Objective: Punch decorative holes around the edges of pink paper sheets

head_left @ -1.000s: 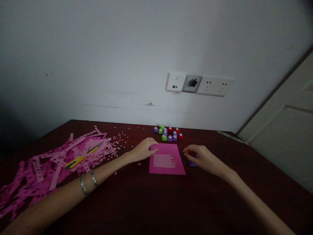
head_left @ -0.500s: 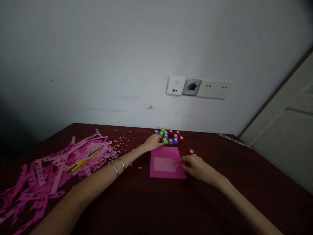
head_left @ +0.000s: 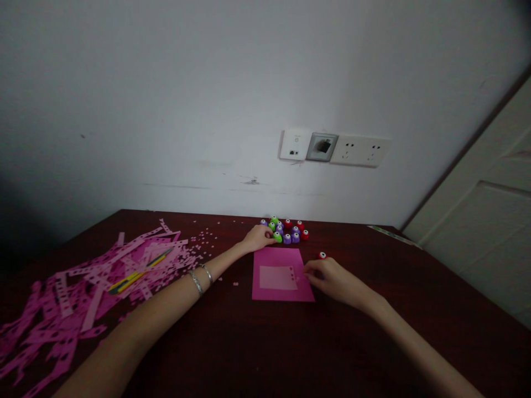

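Observation:
My left hand (head_left: 258, 239) reaches to the back of the table, its fingers curled against a green craft punch (head_left: 277, 237) at the front of a cluster. A bright pink sheet (head_left: 274, 257) lies in front of it, bearing a paler pink rectangle (head_left: 276, 278). Small dark pink shapes run along the rectangle's right end. Over the sheet's right edge, my right hand (head_left: 326, 275) is closed in a pinch; whatever is between its fingertips is too small to make out. A red craft punch (head_left: 322, 255) stands just behind this hand, partly hidden by it.
Several purple punches (head_left: 287, 239), red punches (head_left: 305, 235) and green ones crowd near the wall. Punched pink paper strips (head_left: 95, 304) heap at the left, a yellow utility knife (head_left: 133, 279) on top. Tiny paper cutouts (head_left: 199, 249) lie scattered. A flat strip (head_left: 394, 236) rests at the back right.
The whole view shifts slightly to the left. Both hands keep nearly the same places, the left at the green punch and the right pinching at the sheet's edge.

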